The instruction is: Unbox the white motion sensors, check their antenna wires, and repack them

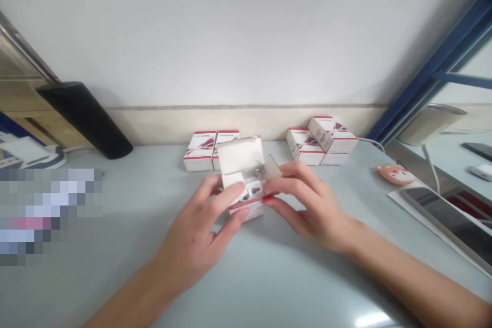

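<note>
In front of me an opened small white and red cardboard box sits between my hands, its lid flap raised at the back. My left hand grips the box's left side, with fingers over the left side flap and thumb on the front. My right hand holds the right side, its fingers closed near the right side flap. Inside show small dark and metallic parts, too blurred to name.
Behind stand two closed matching boxes to the left and a stack of several to the right. A black post leans at left. On the right lie an orange animal-face item and a dark phone-like slab.
</note>
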{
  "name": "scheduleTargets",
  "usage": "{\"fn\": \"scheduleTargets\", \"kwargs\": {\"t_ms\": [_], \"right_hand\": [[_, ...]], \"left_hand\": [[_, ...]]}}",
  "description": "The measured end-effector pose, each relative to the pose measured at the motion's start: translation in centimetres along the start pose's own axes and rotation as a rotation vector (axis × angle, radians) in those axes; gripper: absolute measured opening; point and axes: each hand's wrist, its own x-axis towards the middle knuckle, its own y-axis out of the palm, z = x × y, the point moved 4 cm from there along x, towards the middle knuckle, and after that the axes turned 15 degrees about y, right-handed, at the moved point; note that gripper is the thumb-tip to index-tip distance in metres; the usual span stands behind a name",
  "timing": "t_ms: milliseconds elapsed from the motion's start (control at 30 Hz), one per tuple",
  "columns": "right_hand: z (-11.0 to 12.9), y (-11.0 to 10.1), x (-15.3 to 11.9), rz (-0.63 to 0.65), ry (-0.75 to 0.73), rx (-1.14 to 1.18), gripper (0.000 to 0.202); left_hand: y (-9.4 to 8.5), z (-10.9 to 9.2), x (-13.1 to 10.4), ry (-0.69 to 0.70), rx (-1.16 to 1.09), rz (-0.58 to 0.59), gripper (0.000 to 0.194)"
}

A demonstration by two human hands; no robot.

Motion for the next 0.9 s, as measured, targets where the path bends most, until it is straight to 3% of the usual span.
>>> {"fn": "scheduleTargets", "kwargs": {"t_ms": [67, 133, 267, 433, 500, 600, 733, 800, 900], "right_hand": [[-0.5, 0.4, -0.4, -0.071, 0.054, 0.191, 0.054], [-0.7, 0.6, -0.6, -0.093, 0.109, 0.267, 0.062], [0.2, 0.4, -0.4, -0.002, 0.100, 0.151, 0.033], [0.9, -0.4, 0.0, -0.022, 0.120, 0.255, 0.015], [1.1, -0.5, -0.1, -0.085, 0.105, 0.308, 0.018], [1.1, -0.6, -0.5, -0.244, 0.070, 0.332, 0.043], [0.9, -0.3, -0.7, -0.220, -0.019, 0.310, 0.067], [0.8, -0.5, -0.7, -0.202, -0.028, 0.291, 0.067], [1.2, -0.6, -0.7, -0.174, -0.056, 0.210, 0.045]], "left_hand": [[-0.1, 0.1, -0.2, -0.006, -0.012, -0.001, 0.052], [0.0, 0.3, -0.4, -0.020, -0.042, -0.011, 0.054], [0.3, 0.5, -0.7, 0.006, -0.167, -0.021, 0.058], [0.6, 0.0, -0.5, 0.039, -0.247, 0.019, 0.060], [0.6, -0.1, -0.6, 0.034, -0.230, 0.029, 0.060], [0.7, -0.1, -0.8, 0.026, -0.191, 0.037, 0.063], [0.7, 0.0, -0.7, 0.028, -0.188, 0.006, 0.065], [0.7, -0.1, -0.4, 0.031, -0.217, 0.002, 0.062], [0.7, -0.3, -0.1, 0.076, -0.242, -0.014, 0.060]]}}
